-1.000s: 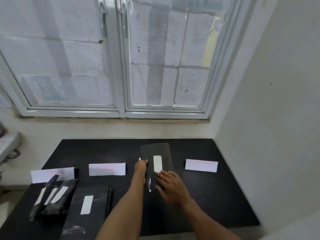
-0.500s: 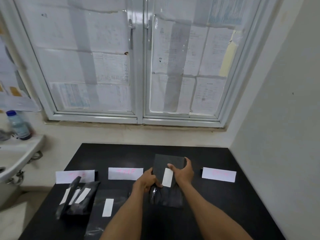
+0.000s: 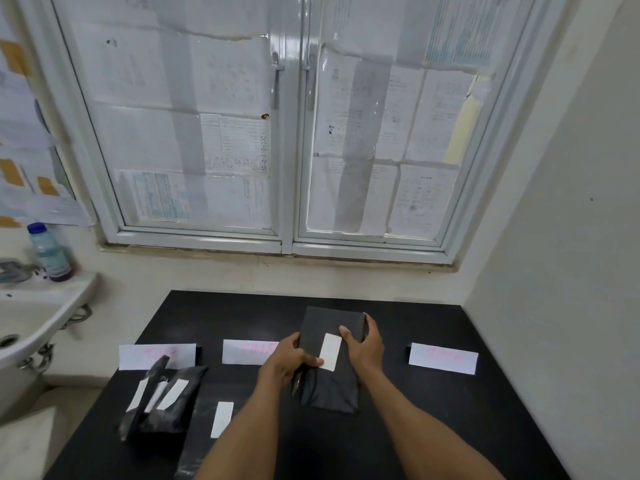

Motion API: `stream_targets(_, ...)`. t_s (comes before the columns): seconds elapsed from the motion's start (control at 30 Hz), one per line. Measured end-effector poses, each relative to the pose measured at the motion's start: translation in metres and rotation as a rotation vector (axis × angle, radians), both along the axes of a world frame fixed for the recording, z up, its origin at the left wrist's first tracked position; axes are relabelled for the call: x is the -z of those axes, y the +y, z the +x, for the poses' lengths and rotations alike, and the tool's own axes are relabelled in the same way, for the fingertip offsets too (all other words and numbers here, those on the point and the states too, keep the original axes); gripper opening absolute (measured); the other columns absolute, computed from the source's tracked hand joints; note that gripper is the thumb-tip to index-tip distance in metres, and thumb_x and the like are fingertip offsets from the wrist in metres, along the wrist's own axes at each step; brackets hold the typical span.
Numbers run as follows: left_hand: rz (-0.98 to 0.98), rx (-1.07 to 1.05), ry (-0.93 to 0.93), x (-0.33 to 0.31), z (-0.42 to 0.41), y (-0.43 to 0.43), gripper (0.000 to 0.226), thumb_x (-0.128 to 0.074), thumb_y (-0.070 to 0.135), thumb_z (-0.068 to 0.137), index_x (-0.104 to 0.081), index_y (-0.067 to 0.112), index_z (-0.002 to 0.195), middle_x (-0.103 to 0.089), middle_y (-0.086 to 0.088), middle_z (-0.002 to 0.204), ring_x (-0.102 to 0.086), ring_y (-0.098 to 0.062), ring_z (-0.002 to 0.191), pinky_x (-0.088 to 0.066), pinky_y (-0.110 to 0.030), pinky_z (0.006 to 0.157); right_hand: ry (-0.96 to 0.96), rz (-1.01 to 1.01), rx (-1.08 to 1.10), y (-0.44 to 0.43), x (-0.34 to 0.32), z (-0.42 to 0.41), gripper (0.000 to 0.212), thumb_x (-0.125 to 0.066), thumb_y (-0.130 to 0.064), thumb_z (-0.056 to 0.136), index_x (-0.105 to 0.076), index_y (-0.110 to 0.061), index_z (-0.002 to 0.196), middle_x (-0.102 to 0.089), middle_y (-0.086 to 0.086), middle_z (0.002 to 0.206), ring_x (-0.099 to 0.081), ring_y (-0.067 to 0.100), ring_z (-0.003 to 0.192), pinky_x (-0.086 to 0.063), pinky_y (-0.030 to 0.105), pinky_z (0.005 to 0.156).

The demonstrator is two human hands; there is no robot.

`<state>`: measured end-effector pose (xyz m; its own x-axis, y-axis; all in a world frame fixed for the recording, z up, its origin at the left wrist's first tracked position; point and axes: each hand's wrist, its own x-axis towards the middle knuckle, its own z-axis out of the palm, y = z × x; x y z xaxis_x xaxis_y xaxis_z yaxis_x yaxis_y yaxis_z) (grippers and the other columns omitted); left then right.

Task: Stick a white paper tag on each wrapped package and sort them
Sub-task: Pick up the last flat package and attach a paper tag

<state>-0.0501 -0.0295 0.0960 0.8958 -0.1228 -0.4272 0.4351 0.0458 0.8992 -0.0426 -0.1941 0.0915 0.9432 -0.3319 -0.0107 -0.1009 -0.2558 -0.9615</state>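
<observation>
Black wrapped package (image 3: 334,389), white paper tag (image 3: 329,352) on its upper face, lies with its long axis pointing away from the person over the middle of the surface (image 3: 415,427), gripped between the left hand (image 3: 287,362), fingers curled on its left edge, and the right hand (image 3: 365,344), fingers wrapped round its far right edge.

White-framed double window (image 3: 287,237) fills the top, glass covered w/ printed sheets (image 3: 235,143); text too small to read. Two handles (image 3: 275,81) at the centre mullion. Left: white sink (image 3: 41,317) w/ drain hole (image 3: 7,339); clear plastic bottle (image 3: 48,254) w/ blue cap upright on its back ledge, beside a blurred metal tap (image 3: 14,268). More papers (image 3: 20,133) w/ tan tape on left wall. Plain grey wall (image 3: 571,237) at right. Black table (image 3: 433,427) below window, in the corner.
</observation>
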Motion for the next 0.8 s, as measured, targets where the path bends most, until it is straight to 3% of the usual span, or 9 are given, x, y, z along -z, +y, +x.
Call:
stream_targets(0.13, -0.055, -0.07, -0.009, 0.001, 0.006, -0.001, 0.051, -0.059, -0.021, 0.07, -0.059, 0.0, 0.117, -0.07, -0.02, 0.102, -0.067, -0.037, 0.096, -0.057, -0.047, 0.085, 0.104, 0.009, -0.121, -0.005, 0.004, -0.004, 0.104, -0.088, -0.031, 0.063, -0.028, -0.016, 0.146, -0.05, 0.003, 0.135, -0.05, 0.023, 0.124, -0.045, 0.036, 0.104)
stream_targets(0.3, 0.085, -0.218, -0.028, 0.004, 0.011, -0.007, 0.039, -0.084, 0.032, 0.068, -0.065, 0.015, 0.097, -0.071, -0.004, 0.094, -0.067, -0.023, 0.09, -0.057, -0.036, 0.078, 0.157, -0.1, -0.356, -0.006, 0.008, -0.009, 0.127, -0.094, -0.023, 0.051, -0.013, -0.023, 0.149, -0.044, -0.004, 0.134, -0.047, 0.019, 0.124, -0.047, 0.031, 0.099)
stream_targets(0.4, 0.185, -0.327, -0.063, 0.011, 0.011, -0.009, 0.037, -0.085, 0.04, 0.063, -0.066, 0.02, 0.088, -0.071, 0.0, 0.091, -0.066, -0.021, 0.089, -0.056, -0.04, 0.086, 0.142, -0.101, -0.407, -0.002, 0.009, -0.009, 0.133, -0.095, -0.024, 0.047, -0.009, -0.024, 0.15, -0.043, -0.005, 0.139, -0.046, 0.017, 0.125, -0.046, 0.032, 0.102)
stream_targets(0.5, 0.196, -0.248, -0.121, 0.009, 0.007, -0.012, 0.033, -0.08, 0.032, 0.075, -0.065, 0.016, 0.1, -0.07, -0.002, 0.096, -0.065, -0.022, 0.091, -0.055, -0.038, 0.086, 0.143, -0.035, -0.283, 0.0, 0.007, -0.009, 0.118, -0.094, -0.028, 0.049, -0.024, -0.02, 0.144, -0.051, -0.001, 0.132, -0.053, 0.018, 0.117, -0.049, 0.033, 0.099)
stream_targets(0.63, 0.174, -0.06, -0.176, 0.001, 0.005, -0.01, 0.039, -0.075, 0.01, 0.078, -0.058, 0.011, 0.113, -0.066, -0.004, 0.102, -0.064, -0.019, 0.091, -0.053, -0.027, 0.074, 0.149, 0.039, 0.013, 0.005, -0.001, -0.012, 0.075, -0.088, -0.033, 0.062, -0.05, -0.012, 0.123, -0.059, 0.001, 0.106, -0.06, 0.02, 0.098, -0.052, 0.03, 0.082)
stream_targets(0.8, 0.222, 0.096, -0.178, 0.003, 0.013, 0.001, 0.068, -0.075, -0.005, 0.067, -0.052, 0.012, 0.128, -0.065, -0.004, 0.115, -0.063, -0.022, 0.106, -0.053, -0.039, 0.094, 0.139, 0.138, 0.181, 0.006, 0.007, -0.008, 0.034, -0.075, -0.037, 0.078, -0.065, -0.011, 0.098, -0.066, 0.002, 0.091, -0.064, 0.022, 0.088, -0.053, 0.034, 0.081)
